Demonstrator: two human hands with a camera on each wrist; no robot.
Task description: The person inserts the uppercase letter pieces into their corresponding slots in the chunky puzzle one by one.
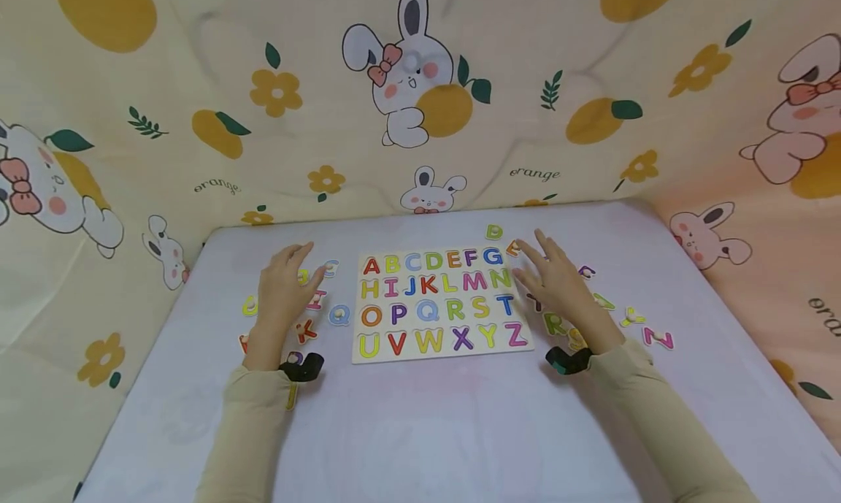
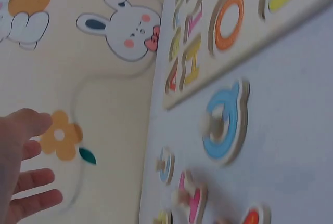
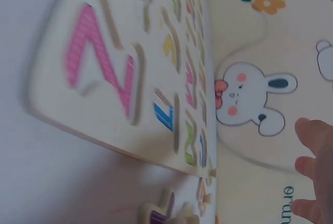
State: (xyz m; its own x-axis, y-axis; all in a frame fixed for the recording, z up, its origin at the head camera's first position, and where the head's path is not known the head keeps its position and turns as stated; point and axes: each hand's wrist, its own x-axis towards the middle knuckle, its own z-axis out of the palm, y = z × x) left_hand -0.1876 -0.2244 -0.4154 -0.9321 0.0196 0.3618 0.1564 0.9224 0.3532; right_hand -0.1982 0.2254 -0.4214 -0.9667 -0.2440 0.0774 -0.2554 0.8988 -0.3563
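A yellow letter piece (image 1: 250, 306) lies on the pale tabletop (image 1: 420, 430) at far left, just beside your left hand (image 1: 285, 288), which hovers with fingers loose and grasps nothing. Near that wrist's black camera (image 1: 304, 368) lies a yellow J (image 1: 291, 396). Rightward, a red K (image 1: 305, 332), a pink I (image 1: 317, 300), a light-blue C (image 1: 331, 269) and a blue Q (image 1: 339, 315) rest between your hand and the alphabet puzzle board (image 1: 443, 356); the C appears beside your thumb from the head view, while the left wrist view shows your fingers apart from it.

The board lies flat between your two hands, its four rows running from A to Z, its right edge nearer to you than its left. Past its upper right corner sit a green D (image 1: 494, 232) and an orange E (image 1: 513, 248), the latter near the fingertips of your right hand (image 1: 558, 277). That hand, too, is raised with fingers spread, holding nothing. A green R (image 1: 553, 324) lies beside its wrist; a yellow Y (image 1: 632, 316) and a pink letter piece (image 1: 658, 337) lie beyond, farthest right.
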